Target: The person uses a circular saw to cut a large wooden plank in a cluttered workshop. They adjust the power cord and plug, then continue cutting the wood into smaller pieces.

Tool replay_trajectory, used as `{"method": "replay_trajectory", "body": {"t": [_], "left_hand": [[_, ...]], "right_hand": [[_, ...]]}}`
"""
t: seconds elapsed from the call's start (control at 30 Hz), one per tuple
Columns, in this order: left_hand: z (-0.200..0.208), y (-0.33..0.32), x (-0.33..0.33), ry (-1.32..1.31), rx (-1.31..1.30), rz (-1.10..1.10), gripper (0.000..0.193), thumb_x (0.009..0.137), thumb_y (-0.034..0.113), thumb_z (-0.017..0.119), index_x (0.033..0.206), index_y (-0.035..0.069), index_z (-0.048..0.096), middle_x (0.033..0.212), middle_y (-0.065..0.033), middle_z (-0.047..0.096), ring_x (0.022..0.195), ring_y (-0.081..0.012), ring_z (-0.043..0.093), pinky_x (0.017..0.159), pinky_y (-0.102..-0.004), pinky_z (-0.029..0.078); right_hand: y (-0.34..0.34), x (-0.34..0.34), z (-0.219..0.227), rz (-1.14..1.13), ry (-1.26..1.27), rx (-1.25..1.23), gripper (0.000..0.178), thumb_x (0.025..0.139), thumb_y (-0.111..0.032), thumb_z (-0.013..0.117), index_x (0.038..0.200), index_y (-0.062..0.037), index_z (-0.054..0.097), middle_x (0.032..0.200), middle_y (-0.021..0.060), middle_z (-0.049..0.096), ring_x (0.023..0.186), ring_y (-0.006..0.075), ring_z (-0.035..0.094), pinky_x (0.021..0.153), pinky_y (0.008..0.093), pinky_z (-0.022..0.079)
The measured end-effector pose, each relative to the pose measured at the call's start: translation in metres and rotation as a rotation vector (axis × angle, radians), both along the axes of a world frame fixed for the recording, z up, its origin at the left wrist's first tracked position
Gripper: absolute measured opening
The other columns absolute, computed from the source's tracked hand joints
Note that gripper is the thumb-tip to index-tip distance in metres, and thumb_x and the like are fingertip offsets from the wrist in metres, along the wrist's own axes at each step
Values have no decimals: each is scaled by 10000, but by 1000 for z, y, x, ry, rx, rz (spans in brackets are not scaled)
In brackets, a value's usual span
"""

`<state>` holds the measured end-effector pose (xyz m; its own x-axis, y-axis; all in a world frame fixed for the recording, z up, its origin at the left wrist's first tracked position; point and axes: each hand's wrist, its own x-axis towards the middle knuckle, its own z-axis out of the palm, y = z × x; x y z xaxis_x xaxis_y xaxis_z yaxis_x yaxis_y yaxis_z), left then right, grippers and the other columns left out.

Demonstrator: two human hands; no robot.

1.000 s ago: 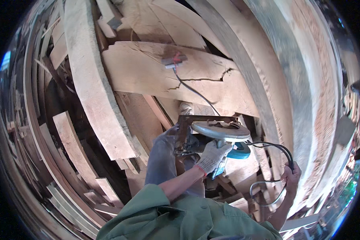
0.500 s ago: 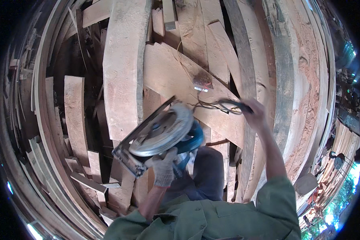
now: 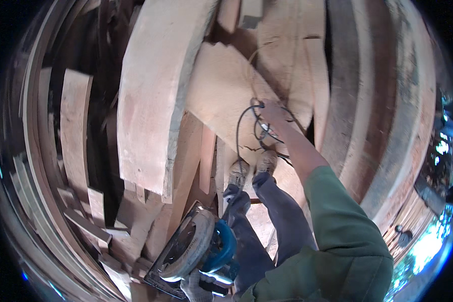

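Observation:
A circular saw with a blue body and a pale guard hangs tilted at the lower left, beside my legs. My left hand, in a knitted glove, grips it; the lower part of the hand is cut off by the picture's edge. Bare and reaching forward, my right hand is closed on a black power cord. The cord falls in loops around that hand, and one strand runs down toward the saw. Beneath the cord lies a broad sawn board.
My shoes stand at the near end of that board. A thick plank lies left of it, with upright offcuts and dark gaps further left. Long rough slabs run along the right. Scrap pieces clutter the lower left.
The saw has been lowered toward the lower edge in my left hand. My right hand has swung inward and forward with the cord, which now hangs in wider loops. The view has shifted, showing my shoes.

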<state>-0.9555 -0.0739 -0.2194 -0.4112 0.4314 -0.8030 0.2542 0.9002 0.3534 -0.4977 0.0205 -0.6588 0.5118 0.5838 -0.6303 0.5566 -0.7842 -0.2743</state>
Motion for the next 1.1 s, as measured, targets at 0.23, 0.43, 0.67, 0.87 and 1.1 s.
{"method": "replay_trajectory", "body": {"t": [0.23,0.43,0.67,0.87,1.1], "left_hand": [[-20,-40,-4,-15,-115,52,225,962,105,538,796,-5,642,762,-104,664,695,-180,645,659,-321,541],[-30,-53,14,-110,-87,12,149,893,79,592,888,-30,693,887,-151,712,808,-217,687,751,-335,550],[-3,-39,46,-159,-57,97,181,799,88,596,703,-45,675,689,-125,693,661,-218,670,649,-329,533],[19,-39,57,-107,-107,85,212,825,134,624,714,-36,686,688,-115,693,652,-204,655,650,-324,520],[-12,-35,65,-30,-145,9,215,825,146,637,715,-32,687,686,-111,693,649,-198,649,649,-325,515]], "right_hand": [[24,1,-93,159,-184,-99,399,875,-289,632,1206,-67,619,1254,215,645,1191,400,605,1010,514,468],[27,-6,-107,78,-205,-76,297,882,-256,612,1060,-20,635,1095,251,679,1092,375,651,921,507,498],[-16,14,-40,33,120,204,250,875,-206,660,1054,-33,640,1003,208,685,992,401,648,852,487,499],[-1,19,-9,221,-66,257,295,919,-236,644,1168,-80,613,1164,194,637,1075,391,623,898,499,501],[4,-11,-101,132,-320,52,291,967,-211,537,1214,-59,546,1229,166,619,1029,380,660,866,496,544]]}}
